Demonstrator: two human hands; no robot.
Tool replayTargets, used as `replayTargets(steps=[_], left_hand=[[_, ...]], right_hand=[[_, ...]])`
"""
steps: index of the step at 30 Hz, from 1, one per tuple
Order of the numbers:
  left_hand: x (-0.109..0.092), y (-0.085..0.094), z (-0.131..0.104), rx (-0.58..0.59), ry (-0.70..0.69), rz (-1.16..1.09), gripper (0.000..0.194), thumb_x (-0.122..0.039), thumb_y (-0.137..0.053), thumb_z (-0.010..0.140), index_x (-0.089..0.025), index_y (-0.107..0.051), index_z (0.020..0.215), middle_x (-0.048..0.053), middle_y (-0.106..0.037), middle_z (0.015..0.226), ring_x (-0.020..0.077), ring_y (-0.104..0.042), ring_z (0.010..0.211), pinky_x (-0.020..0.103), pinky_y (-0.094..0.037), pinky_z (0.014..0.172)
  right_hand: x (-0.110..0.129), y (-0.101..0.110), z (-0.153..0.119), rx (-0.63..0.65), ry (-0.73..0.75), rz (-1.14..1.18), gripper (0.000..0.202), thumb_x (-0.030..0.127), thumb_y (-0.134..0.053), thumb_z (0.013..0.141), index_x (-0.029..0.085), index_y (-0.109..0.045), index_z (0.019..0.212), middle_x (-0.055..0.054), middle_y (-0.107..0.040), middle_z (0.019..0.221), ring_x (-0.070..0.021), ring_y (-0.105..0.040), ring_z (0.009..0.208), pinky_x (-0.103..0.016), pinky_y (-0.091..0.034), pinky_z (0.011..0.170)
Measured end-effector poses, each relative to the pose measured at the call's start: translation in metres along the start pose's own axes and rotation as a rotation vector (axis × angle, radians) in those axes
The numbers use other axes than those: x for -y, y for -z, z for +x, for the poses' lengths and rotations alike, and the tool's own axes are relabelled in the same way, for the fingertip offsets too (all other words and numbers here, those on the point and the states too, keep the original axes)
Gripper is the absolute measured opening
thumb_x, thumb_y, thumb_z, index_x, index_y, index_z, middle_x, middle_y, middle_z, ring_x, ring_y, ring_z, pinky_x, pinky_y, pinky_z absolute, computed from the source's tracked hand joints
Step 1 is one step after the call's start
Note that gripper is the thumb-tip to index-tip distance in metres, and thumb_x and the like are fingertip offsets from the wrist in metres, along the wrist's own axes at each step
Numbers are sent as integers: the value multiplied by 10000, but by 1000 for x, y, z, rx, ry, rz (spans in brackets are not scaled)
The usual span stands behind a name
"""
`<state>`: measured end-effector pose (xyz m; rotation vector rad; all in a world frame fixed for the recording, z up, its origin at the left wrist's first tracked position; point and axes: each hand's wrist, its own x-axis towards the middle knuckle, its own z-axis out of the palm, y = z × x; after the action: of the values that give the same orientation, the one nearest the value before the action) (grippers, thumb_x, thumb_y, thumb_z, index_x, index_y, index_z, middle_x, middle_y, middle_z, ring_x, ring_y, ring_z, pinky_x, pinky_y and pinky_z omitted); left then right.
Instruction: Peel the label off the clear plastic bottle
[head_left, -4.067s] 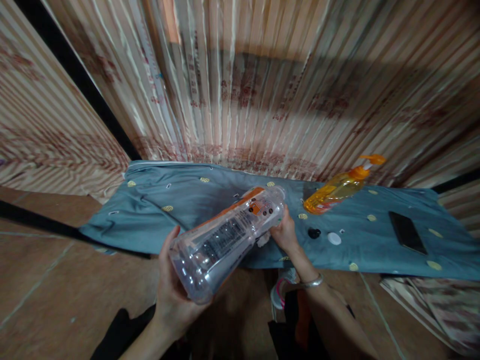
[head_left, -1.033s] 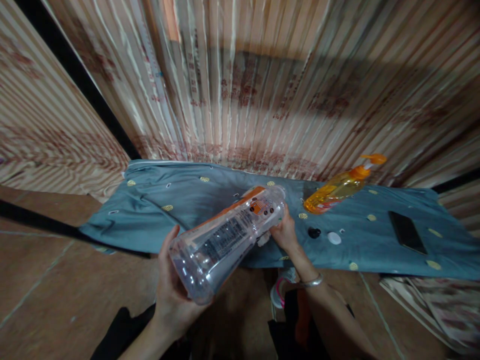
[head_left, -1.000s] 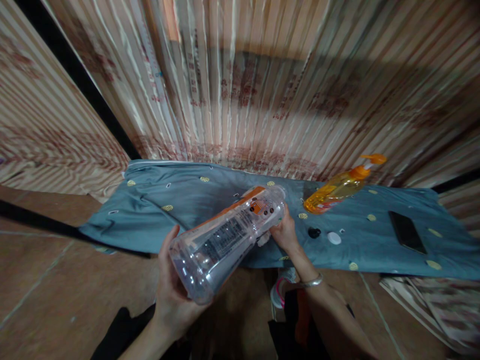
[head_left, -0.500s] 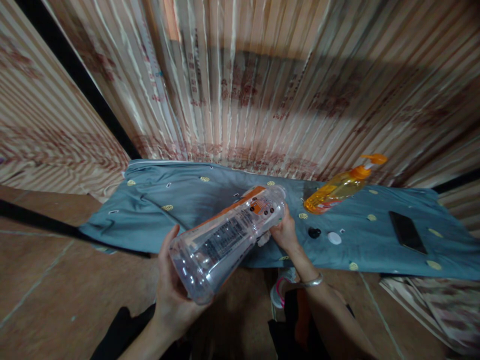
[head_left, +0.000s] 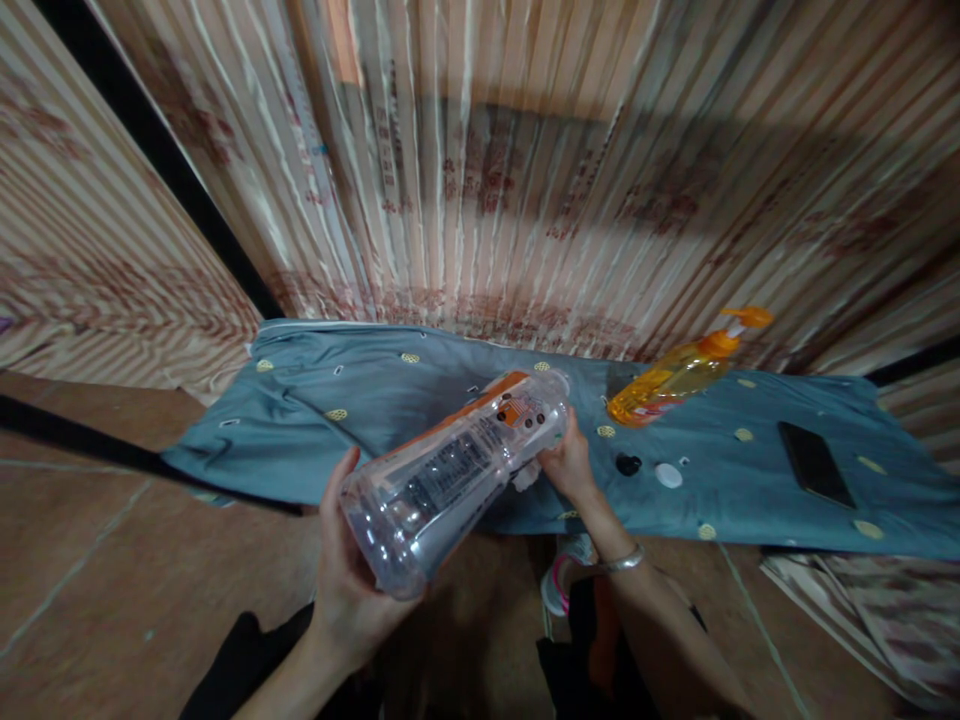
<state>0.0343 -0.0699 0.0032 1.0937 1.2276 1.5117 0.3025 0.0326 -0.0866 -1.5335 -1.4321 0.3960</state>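
A large clear plastic bottle (head_left: 442, 490) with an orange and printed label lies tilted across both hands, its base toward me and its narrower end up to the right. My left hand (head_left: 349, 590) cups the base from the left and below. My right hand (head_left: 571, 462) is closed around the narrower end. A small whitish crumpled piece (head_left: 527, 475) shows beside the right fingers; I cannot tell what it is. Right of that hand, a small black object (head_left: 628, 464) and a round white disc (head_left: 669, 475) lie on the blue cloth (head_left: 480, 515).
An orange pump bottle (head_left: 671, 380) of yellow liquid stands at the back right of the cloth-covered surface. A dark phone (head_left: 815, 462) lies farther right. Pleated curtains (head_left: 480, 220) hang behind, and black poles (head_left: 172, 180) frame the left side.
The bottle's base has shifted very slightly up, with my left hand around it. Both hands keep their hold, and the things on the cloth stay put.
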Motion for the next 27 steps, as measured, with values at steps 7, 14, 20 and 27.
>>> replayTargets(steps=[7, 14, 20, 27], left_hand=[[23, 17, 11, 50, -129, 94, 1315, -280, -1020, 410, -277, -371, 1553, 88, -694, 1271, 337, -745, 1085, 475, -633, 973], [28, 14, 16, 153, -189, 69, 1183, -290, -967, 571, -338, -317, 1557, 78, -650, 1335, 269, -751, 1081, 374, -633, 934], [20, 2, 19, 150, -162, 129, 1257, -430, -974, 579, -250, -232, 1578, 133, -606, 1344, 322, -706, 1198, 432, -614, 981], [16, -9, 19, 154, -173, 119, 1270, -469, -965, 581, -245, -208, 1576, 140, -567, 1352, 319, -697, 1183, 437, -625, 951]], right_hand=[[-1, -2, 3, -5, -23, -13, 573, 425, -688, 750, 204, -535, 1257, -94, -785, 1002, -283, -765, 868, -373, -607, 743], [0, -1, 9, 30, -52, -31, 552, 447, -687, 749, 202, -540, 1221, -84, -774, 980, -279, -750, 839, -397, -609, 732], [-2, -5, 14, -8, -70, -51, 514, 418, -719, 721, 212, -536, 1155, -86, -757, 918, -296, -732, 750, -447, -608, 671], [-8, -12, 16, -36, -48, 25, 440, 459, -700, 763, 241, -513, 1097, -72, -742, 893, -296, -737, 757, -437, -610, 660]])
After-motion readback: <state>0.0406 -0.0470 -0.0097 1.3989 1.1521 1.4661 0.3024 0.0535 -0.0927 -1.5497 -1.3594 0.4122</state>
